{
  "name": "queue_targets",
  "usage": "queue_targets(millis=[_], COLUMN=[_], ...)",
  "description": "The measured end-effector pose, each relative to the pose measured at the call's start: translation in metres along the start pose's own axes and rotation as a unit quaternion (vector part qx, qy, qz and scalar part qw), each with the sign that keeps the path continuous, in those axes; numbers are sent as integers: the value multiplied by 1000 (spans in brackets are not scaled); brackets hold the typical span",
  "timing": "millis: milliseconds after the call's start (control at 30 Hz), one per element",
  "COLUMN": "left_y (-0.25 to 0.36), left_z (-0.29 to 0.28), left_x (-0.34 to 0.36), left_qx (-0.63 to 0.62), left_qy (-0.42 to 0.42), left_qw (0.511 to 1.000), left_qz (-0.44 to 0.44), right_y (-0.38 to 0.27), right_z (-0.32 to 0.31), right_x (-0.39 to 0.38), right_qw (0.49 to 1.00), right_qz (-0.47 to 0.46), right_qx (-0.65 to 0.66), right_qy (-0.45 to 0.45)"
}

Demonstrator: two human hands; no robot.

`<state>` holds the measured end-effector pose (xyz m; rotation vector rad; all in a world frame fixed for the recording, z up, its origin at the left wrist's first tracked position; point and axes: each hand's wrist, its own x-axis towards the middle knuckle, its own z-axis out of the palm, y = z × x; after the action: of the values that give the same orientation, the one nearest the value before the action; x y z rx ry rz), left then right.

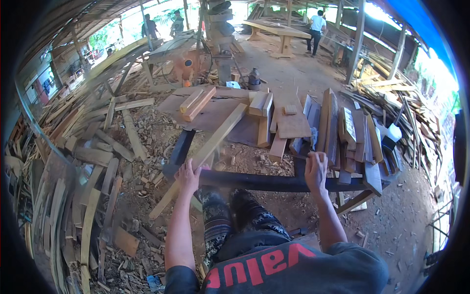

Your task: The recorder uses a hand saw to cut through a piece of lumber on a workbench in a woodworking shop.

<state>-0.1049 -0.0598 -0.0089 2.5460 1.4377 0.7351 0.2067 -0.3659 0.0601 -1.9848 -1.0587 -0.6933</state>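
Note:
A long, pale wooden batten slants across the dark frame of the workbench, its far end on a brown board. Near its close end, my left hand grips it with the thumb along the right side. My right hand is closed above the bench's front rail, beside stacked wood. A thin dark thing seems to stick out to its left, but I cannot make out what it is. Two short wooden blocks lie on the brown board left of the batten's far end.
Stacked wood pieces crowd the bench's right side. Offcuts and wood chips cover the ground at left. A dark bottle-shaped container stands beyond the bench. Farther back, a person stands by a long wooden table.

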Motion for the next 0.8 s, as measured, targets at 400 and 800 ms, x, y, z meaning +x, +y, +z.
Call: queue_targets(millis=[400, 800], left_y=[4, -21], left_z=[-8, -36], left_x=[7, 47], left_qx=[14, 41], left_qy=[-55, -140], left_qw=[998, 985], left_qz=[-3, 91], right_y=[2, -6], right_z=[72, 84], right_x=[-32, -14], right_qw=[982, 906], right_qz=[-39, 39], right_qx=[30, -22], right_qy=[-181, -421])
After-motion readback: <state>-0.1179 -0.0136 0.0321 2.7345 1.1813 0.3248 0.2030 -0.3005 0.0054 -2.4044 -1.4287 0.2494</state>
